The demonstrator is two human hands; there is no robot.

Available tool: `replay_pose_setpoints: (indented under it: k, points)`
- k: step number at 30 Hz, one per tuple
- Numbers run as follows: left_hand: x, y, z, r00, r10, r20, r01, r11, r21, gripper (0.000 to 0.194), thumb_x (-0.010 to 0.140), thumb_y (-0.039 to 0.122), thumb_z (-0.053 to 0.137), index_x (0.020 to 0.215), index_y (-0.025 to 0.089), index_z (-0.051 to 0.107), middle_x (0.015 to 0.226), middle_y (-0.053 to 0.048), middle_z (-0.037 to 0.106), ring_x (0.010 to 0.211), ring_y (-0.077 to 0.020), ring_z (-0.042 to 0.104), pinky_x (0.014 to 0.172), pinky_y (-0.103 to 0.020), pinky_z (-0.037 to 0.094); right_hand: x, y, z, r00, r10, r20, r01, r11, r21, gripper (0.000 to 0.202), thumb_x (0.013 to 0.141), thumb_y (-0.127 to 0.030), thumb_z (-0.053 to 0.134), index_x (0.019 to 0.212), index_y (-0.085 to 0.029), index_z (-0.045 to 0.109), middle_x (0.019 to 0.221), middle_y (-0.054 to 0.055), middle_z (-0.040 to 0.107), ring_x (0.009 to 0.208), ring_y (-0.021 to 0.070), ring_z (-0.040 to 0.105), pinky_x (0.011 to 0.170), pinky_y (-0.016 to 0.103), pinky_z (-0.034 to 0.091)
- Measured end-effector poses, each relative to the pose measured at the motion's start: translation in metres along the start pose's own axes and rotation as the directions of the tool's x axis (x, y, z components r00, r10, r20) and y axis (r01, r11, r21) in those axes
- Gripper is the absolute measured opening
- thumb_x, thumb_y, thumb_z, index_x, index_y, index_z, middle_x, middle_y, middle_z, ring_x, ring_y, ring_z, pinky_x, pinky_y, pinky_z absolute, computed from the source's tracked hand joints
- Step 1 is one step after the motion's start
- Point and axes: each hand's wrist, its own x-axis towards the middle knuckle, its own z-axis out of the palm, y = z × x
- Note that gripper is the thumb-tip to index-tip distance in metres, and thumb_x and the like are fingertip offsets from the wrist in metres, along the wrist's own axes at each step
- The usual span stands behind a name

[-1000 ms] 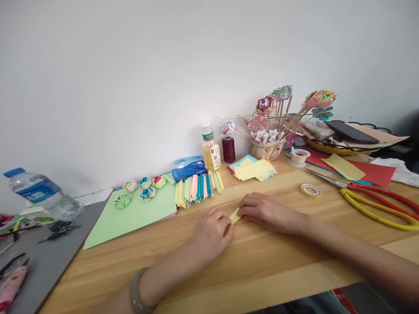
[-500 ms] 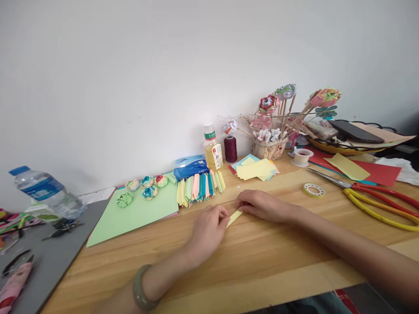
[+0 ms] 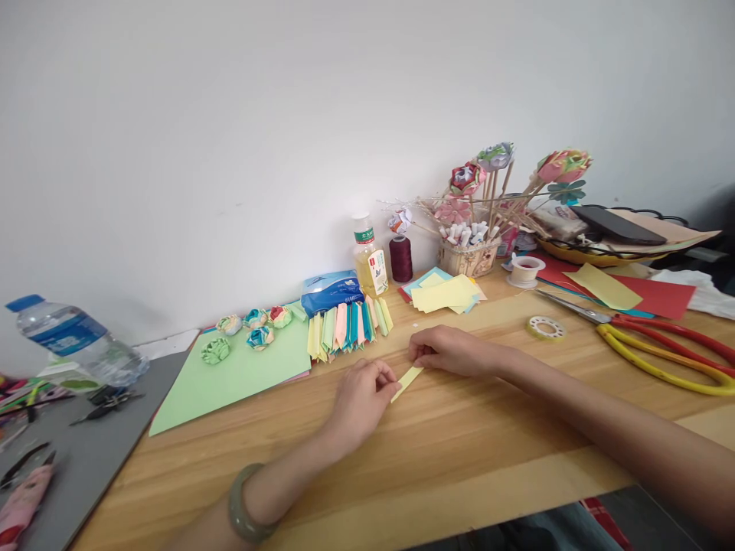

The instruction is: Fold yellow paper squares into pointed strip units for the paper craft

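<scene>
On the tabletop (image 3: 471,459), nearer the person than the blue packet (image 3: 333,295) and off to its right, a narrow yellow paper strip (image 3: 407,383) stretches between two bare hands. The left hand (image 3: 361,402), with a bangle (image 3: 236,501) at its wrist, pinches the near end between its fingers; the right hand (image 3: 451,350) has its fingers bent close together on the far end. Right in front of the packet, from where I stand, sits a row of folded paper pieces (image 3: 351,325) in yellow, green, pink and teal. To the packet's left, a green sheet (image 3: 230,398) bears five paper flowers (image 3: 215,350). Just right of the packet stands a bottle (image 3: 370,268), then farther right come loose yellow slips (image 3: 442,295), a tape roll (image 3: 543,337) and red-and-yellow-handled scissors (image 3: 597,316)
</scene>
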Motion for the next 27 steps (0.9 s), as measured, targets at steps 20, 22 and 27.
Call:
replay_pose_setpoints:
  k: [20, 22, 27]
  points:
    - [-0.005, -0.013, -0.018, 0.898, 0.368, 0.243, -0.409, 0.9, 0.15, 0.031, 0.09, 0.024, 0.052, 0.12, 0.03, 0.058, 0.111, -0.005, 0.052, 0.105, -0.022, 0.042, 0.095, -0.04, 0.037, 0.007, 0.013, -0.003, 0.993, -0.109, 0.044, 0.104, 0.989, 0.102, 0.009, 0.077, -0.021, 0.057, 0.08, -0.016, 0.065, 0.068, 0.0, 0.062, 0.061, 0.0124, 0.054, 0.056, 0.021, 0.038]
    - [-0.005, -0.014, -0.021, 0.87, 0.409, 0.274, -0.466, 0.864, 0.192, 0.031, 0.092, 0.025, 0.046, 0.121, 0.03, 0.058, 0.121, -0.006, 0.051, 0.109, -0.023, 0.042, 0.097, -0.042, 0.037, 0.009, 0.012, -0.005, 0.992, -0.116, 0.057, 0.11, 0.989, 0.104, 0.008, 0.076, -0.02, 0.058, 0.079, -0.015, 0.065, 0.068, 0.0, 0.062, 0.061, 0.0121, 0.054, 0.056, 0.021, 0.038]
    - [-0.007, -0.015, -0.024, 0.773, 0.501, 0.39, -0.614, 0.746, 0.257, 0.041, 0.095, 0.031, 0.039, 0.136, 0.028, 0.041, 0.142, -0.002, 0.04, 0.133, -0.0292, 0.022, 0.108, -0.053, 0.021, 0.011, 0.014, -0.006, 0.987, -0.141, 0.075, 0.133, 0.986, 0.101, 0.006, 0.076, -0.017, 0.059, 0.079, -0.015, 0.065, 0.067, -0.001, 0.061, 0.06, 0.0117, 0.053, 0.056, 0.021, 0.038]
